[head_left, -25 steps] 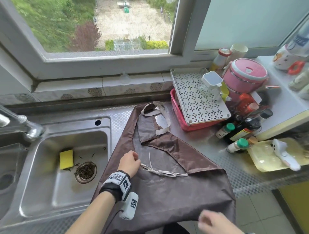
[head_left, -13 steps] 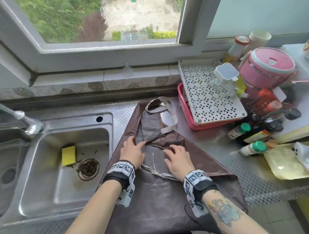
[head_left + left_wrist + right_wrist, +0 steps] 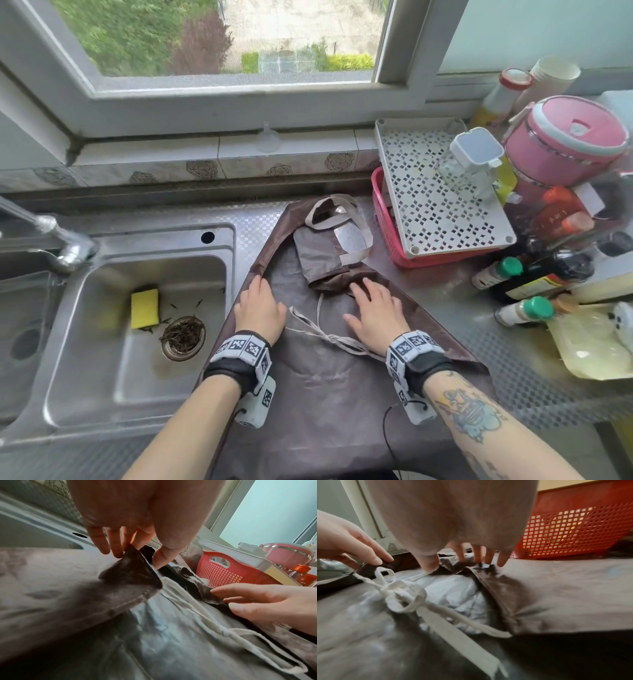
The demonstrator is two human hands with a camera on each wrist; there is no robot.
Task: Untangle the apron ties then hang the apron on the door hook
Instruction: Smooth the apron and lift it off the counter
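Observation:
A brown apron (image 3: 329,383) lies spread on the steel counter, its side flaps folded in. Its pale ties (image 3: 329,337) sit knotted together in the middle; the knot (image 3: 400,593) is a loose tangle of loops. The grey neck loop (image 3: 342,219) lies at the far end. My left hand (image 3: 260,305) is on the left flap, and in the left wrist view it (image 3: 137,559) pinches a raised fold of the apron edge (image 3: 132,566). My right hand (image 3: 371,305) rests on the right flap with straight fingers (image 3: 476,555) touching the fabric. No door hook is in view.
A steel sink (image 3: 68,342) with a yellow sponge (image 3: 145,308) lies left of the apron, under a faucet (image 3: 65,246). A red basket (image 3: 387,222) under a white perforated tray (image 3: 438,205) touches the apron's far right. Bottles (image 3: 524,311) and a pink pot (image 3: 565,144) crowd the right.
My right hand came up from the near edge onto the apron. My left hand left the ties and moved to the left flap; both hands have spread apart.

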